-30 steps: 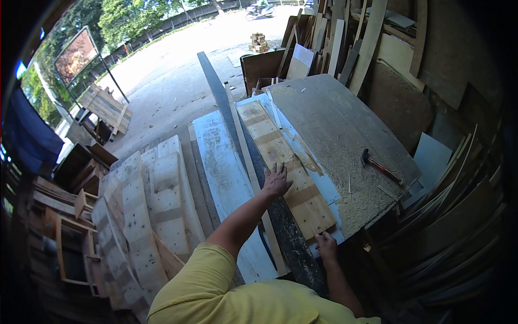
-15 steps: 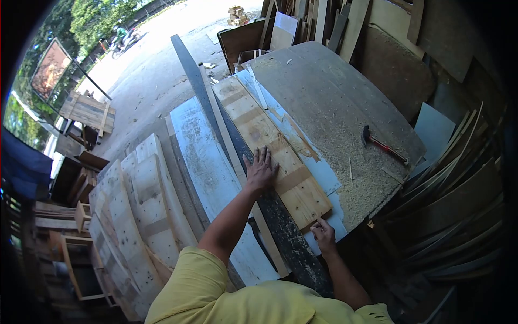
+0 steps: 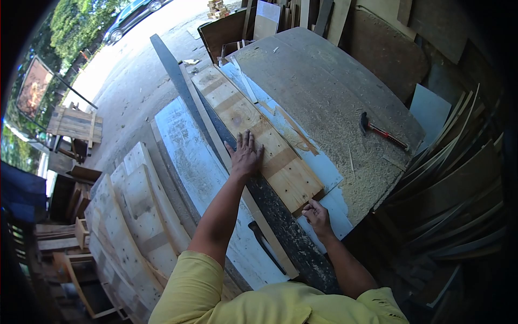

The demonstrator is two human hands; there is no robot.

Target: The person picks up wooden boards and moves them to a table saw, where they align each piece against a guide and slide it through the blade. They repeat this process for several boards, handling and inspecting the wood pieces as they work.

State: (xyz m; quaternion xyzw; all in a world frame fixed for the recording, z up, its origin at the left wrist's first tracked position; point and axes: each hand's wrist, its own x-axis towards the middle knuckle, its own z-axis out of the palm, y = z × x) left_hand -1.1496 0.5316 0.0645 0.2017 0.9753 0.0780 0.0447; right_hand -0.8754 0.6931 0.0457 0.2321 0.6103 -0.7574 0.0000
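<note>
A light wooden board (image 3: 280,162) with dark nail holes lies lengthwise beside a long dark plank (image 3: 280,227). My left hand (image 3: 247,157) rests flat on the board near its left edge, fingers spread. At the board's near end is my right hand (image 3: 317,216), its fingers curled; whatever they may hold is too small to tell. A narrow wooden strip (image 3: 259,216) runs along the left of the dark plank. A dark handled tool (image 3: 264,245), possibly a saw, lies on a white-blue panel (image 3: 189,143).
A hammer (image 3: 383,132) with a red and black handle lies on the sawdust-strewn tabletop (image 3: 324,81). Curved wooden pieces (image 3: 145,200) are stacked at the left. Thin boards (image 3: 458,189) lean at the right. A vehicle (image 3: 132,19) is on the road.
The view has shifted, so the bench appears further left and higher. Both hands keep about the same places on the board. The motorcycle is out of view and a vehicle has appeared.
</note>
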